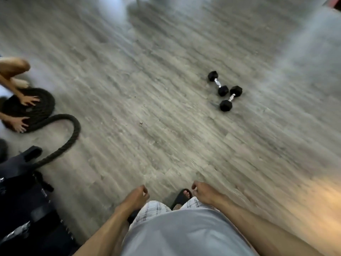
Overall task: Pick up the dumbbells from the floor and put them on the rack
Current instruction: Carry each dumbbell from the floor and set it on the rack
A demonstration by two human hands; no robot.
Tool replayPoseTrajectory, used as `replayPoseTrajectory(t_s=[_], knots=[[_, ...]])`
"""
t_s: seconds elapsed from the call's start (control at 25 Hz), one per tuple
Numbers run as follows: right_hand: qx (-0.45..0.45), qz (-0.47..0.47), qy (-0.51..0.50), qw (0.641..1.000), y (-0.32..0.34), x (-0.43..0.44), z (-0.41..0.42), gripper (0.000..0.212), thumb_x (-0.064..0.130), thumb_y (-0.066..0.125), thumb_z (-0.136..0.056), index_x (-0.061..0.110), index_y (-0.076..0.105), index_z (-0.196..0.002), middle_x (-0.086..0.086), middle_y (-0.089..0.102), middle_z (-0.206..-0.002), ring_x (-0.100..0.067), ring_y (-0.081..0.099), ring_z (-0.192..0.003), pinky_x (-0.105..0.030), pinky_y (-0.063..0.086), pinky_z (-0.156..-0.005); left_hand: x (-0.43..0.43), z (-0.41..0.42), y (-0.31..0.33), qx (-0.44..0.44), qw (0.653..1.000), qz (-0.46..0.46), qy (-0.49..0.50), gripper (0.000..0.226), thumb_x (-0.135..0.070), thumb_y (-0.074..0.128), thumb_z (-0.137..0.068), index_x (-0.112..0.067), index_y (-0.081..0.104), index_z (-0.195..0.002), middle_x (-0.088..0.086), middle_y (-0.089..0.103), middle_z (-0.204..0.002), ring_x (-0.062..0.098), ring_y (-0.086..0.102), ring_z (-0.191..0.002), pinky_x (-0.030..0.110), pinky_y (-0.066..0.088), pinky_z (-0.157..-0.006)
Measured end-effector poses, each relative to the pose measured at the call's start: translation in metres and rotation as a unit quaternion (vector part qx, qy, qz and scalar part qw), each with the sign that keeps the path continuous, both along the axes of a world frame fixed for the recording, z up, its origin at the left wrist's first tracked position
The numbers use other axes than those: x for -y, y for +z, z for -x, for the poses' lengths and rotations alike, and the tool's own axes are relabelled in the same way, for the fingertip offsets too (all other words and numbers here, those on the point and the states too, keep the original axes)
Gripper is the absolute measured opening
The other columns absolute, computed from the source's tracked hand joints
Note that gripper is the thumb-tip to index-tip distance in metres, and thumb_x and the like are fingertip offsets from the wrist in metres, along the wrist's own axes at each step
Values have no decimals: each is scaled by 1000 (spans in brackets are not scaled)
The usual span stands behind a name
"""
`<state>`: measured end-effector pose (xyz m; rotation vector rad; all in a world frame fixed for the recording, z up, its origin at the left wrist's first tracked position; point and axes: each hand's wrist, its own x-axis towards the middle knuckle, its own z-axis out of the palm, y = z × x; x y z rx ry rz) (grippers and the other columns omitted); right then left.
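Two small black hex dumbbells with chrome handles lie on the grey wood-pattern floor ahead and to the right: one (218,83) farther away, the other (231,98) just in front of it, their ends nearly touching. My left hand (135,197) and my right hand (202,193) hang low at my sides near my legs, far from the dumbbells. Both hands are loosely curled and hold nothing. The view is blurred by motion. No rack is clearly in view.
At the left another person's hands (22,111) press on a coiled thick black rope (33,108), whose tail (73,130) curves across the floor. Dark equipment (22,200) fills the lower left corner. My sandalled foot (182,197) shows between my hands.
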<state>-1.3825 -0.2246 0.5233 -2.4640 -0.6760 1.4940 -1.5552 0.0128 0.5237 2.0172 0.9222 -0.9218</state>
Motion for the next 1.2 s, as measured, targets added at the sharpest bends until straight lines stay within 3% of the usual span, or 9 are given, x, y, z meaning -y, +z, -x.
replayPoseTrajectory(t_s=[0.16,0.32,0.6,0.84,1.04,1.12,1.2], knots=[[-13,6,-85,996,0,45,-56,32,16,47,-95,10,57,-125,-12,65,-123,-28,61,-111,-30,45,-88,22,-111,5,30,997,14,-72,17,-28,56,-95,-13,59,-102,10,73,-99,21,66,-86,28,47,-73],[-10,12,-163,987,-2,74,-103,29,12,45,-94,6,61,-118,-14,67,-119,-28,61,-111,-31,45,-88,33,-205,5,26,989,9,-149,14,-29,56,-93,-17,59,-99,12,71,-106,29,67,-97,34,52,-83],[-14,40,-263,964,-12,92,-218,29,14,44,-93,8,64,-114,-13,69,-117,-29,63,-108,-31,47,-89,32,-367,-22,-5,968,28,-249,23,-27,55,-95,-12,61,-110,13,69,-111,28,64,-103,33,49,-86],[2,42,-295,954,-2,79,-357,26,15,44,-96,8,64,-111,-12,69,-111,-30,63,-104,-31,46,-83,13,-525,-19,-10,965,40,-259,14,-30,55,-94,-17,58,-99,12,70,-103,25,63,-88,29,44,-73],[3,25,-291,956,-9,59,-479,24,20,46,-97,8,57,-115,-14,68,-110,-30,63,-99,-36,48,-82,4,-638,-17,-14,964,32,-264,15,-30,55,-96,-16,58,-99,14,71,-98,24,64,-77,35,52,-74],[10,20,-280,960,-20,53,-531,32,20,46,-96,3,51,-123,-16,67,-112,-31,63,-99,-36,49,-81,8,-681,-23,-13,965,34,-261,16,-30,55,-97,-15,57,-101,15,71,-100,24,63,-77,36,53,-75],[-3,10,-268,963,-32,49,-581,47,13,45,-96,-6,37,-137,-15,62,-122,-31,62,-103,-25,48,-81,14,-718,-30,-30,967,34,-251,23,-30,54,-97,-11,58,-109,16,70,-105,28,65,-85,35,52,-79]])
